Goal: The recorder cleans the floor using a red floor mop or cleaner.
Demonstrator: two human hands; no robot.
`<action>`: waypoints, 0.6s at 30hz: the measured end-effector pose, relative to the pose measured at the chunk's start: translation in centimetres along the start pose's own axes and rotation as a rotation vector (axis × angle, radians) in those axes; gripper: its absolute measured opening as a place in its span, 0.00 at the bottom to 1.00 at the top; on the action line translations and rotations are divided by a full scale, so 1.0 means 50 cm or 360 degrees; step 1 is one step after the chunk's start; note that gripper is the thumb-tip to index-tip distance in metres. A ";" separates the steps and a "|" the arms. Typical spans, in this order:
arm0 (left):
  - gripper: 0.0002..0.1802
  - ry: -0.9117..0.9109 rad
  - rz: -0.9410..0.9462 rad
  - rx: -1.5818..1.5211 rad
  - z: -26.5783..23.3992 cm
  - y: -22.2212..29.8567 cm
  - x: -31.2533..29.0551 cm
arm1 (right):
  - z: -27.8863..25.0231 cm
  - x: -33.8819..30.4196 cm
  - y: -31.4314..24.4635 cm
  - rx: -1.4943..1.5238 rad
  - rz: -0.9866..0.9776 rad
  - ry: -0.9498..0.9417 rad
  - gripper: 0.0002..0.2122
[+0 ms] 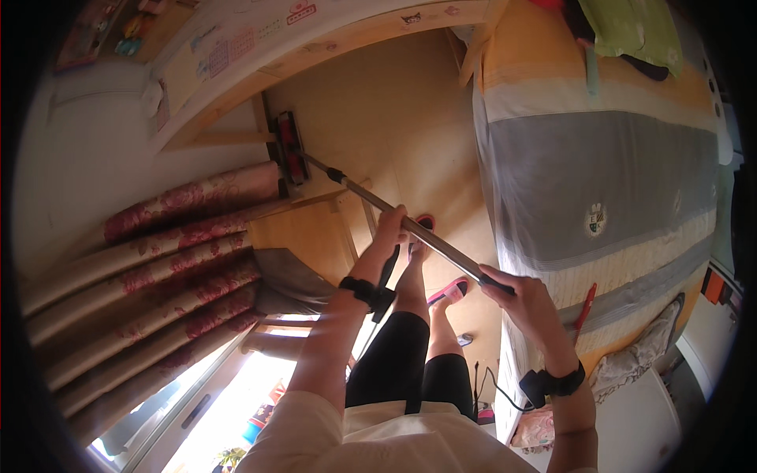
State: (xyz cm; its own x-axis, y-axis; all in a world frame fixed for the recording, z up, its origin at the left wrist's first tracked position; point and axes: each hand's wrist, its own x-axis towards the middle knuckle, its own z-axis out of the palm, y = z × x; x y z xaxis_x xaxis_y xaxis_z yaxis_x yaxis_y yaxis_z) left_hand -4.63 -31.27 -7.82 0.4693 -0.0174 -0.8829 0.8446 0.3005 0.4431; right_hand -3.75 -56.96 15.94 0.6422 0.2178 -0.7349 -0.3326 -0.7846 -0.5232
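Note:
A long metal-poled floor mop [449, 251] slants across the middle of the view. Its narrow red-and-black head [290, 147] rests on the floor at the far left, close to the wall beneath the desk. Partway down the pole, my left hand [390, 226] is wrapped round the metal tube. Higher up and nearer to me, my right hand [530, 303] grips the dark handle end, beside the bed. Both wrists carry black straps. The underside of the mop head is hidden.
A patterned desk [315, 47] spans the far side. The grey and orange bed [568, 181] fills the right. A wooden cabinet [303, 236] and floral curtains [158, 276] stand left. My feet wear pink slippers [447, 292]. A black cable [501, 386] hangs by the bed.

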 end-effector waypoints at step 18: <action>0.14 0.0017 0.0221 -0.0064 -0.030 0.030 0.092 | 0.039 0.045 -0.043 0.0244 0.0093 0.0128 0.17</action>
State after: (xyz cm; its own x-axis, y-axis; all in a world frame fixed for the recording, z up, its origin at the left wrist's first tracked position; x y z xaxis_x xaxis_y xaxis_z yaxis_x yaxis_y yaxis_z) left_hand -1.60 -29.45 -11.44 0.5780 0.0370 -0.8152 0.7606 0.3376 0.5546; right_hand -2.94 -53.64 14.57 0.6699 0.1221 -0.7323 -0.4685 -0.6957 -0.5446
